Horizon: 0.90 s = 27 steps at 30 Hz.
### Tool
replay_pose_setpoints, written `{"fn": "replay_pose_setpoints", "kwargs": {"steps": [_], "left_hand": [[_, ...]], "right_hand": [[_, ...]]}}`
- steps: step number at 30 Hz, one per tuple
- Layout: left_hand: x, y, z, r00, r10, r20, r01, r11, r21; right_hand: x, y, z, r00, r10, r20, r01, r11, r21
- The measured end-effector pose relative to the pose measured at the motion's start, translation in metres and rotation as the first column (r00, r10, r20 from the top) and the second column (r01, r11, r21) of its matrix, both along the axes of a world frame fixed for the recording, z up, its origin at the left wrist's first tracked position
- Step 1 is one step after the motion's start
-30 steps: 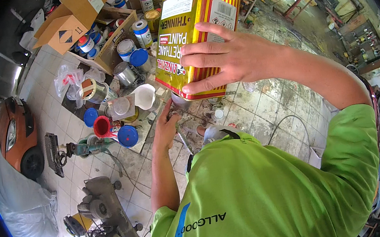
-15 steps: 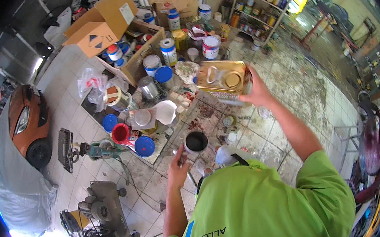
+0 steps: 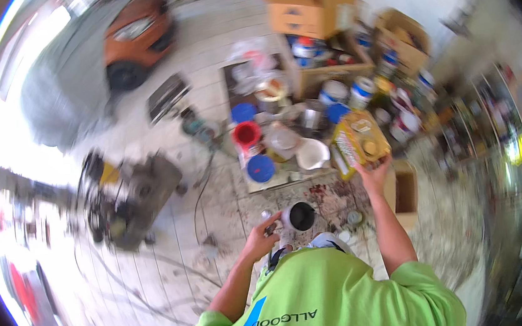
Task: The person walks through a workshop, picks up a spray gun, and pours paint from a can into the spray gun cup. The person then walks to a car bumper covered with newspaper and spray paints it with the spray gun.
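My left hand (image 3: 262, 237) is closed around what looks like a spray gun (image 3: 266, 214), a silver metal part showing by my fingers. Its open cup (image 3: 301, 216) is pale outside and dark inside, held in front of my body. With my right hand (image 3: 375, 174) I grip a rectangular yellow-gold can (image 3: 365, 137) by its near end. A round cap shows on the can's top. It is at the right front corner of the low work surface (image 3: 275, 179); whether it touches down there I cannot tell. A white pouring cup (image 3: 313, 154) is left of the can.
Blue lids (image 3: 260, 169), a red cup (image 3: 246, 134) and several paint cans (image 3: 333, 92) crowd the work surface. Behind stand open cardboard boxes (image 3: 297, 18). A compressor (image 3: 144, 187) with trailing hoses is at left, near a green power tool (image 3: 198, 126). An orange car (image 3: 138, 33) is beyond.
My view has swung to the right, blurring its edges. The yellow-gold can has come lower and to the work surface's corner in my right hand. My left hand still holds the spray gun.
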<state>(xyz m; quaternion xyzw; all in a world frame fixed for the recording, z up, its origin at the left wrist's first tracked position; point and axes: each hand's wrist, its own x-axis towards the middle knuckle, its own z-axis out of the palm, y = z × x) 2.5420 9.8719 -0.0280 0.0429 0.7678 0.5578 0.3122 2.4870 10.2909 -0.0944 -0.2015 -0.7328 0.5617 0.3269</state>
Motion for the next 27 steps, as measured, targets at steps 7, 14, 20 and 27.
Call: {"fn": "replay_pose_setpoints", "kwargs": {"steps": [7, 14, 20, 27], "left_hand": [[0.05, 0.02, 0.005, 0.927, 0.329, -0.178, -0.301, 0.939, 0.167], [0.105, 0.033, -0.012, 0.696, 0.704, -0.143, -0.66, 0.705, 0.258], [0.137, 0.038, -0.018, 0.555, 0.83, -0.052, -0.795, 0.548, 0.262], [0.141, -0.002, 0.007, 0.665, 0.744, -0.073, -0.72, 0.664, 0.203]], "right_hand": [[-0.014, 0.027, -0.056, 0.983, -0.043, 0.181, -0.051, 0.874, 0.482], [-0.041, 0.078, -0.114, 0.516, 0.016, 0.857, -0.438, 0.864, 0.248], [-0.03, 0.021, -0.105, -0.315, 0.533, 0.785, -0.601, 0.528, -0.6], [0.022, -0.129, -0.09, -0.29, 0.558, 0.777, -0.862, 0.202, -0.466]]}}
